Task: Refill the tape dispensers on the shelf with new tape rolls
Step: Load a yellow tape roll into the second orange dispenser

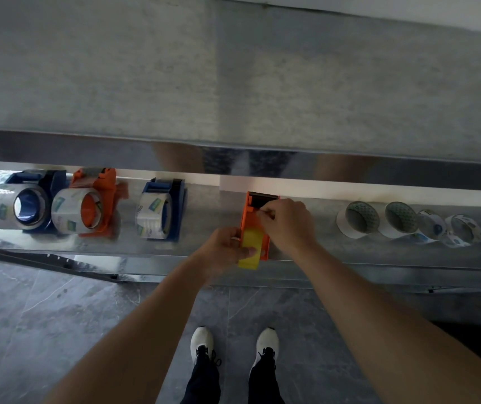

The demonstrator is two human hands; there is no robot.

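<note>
Shelf [335, 252]: orange dispenser [248, 220] at front edge, lying front-to-back.
My left hand [227, 246]: grips yellow roll [251, 255], near end.
My right hand [288, 225]: pinches orange dispenser by far blade [264, 196].

— How is the light?
— Dim and grey overall. The brightest part is a pale strip along the wall behind the shelf [325, 237], and white glare sits on the shelf's left end.
— Shadows?
— Only soft ones. The floor [58, 316] below looks dull and even.
— Is it sharp?
— Fairly soft. The left hand [227, 249], the right hand [288, 225] and the orange tape dispenser [251, 220] in the middle are clearest. The left dispensers [96, 205] are smeared by blur.
— Distortion?
— Wide-angle: the forearms [393, 330] stretch toward the bottom corners and straight edges bend slightly. The glossy metal band [88, 147] above mirrors blurred shapes.
</note>
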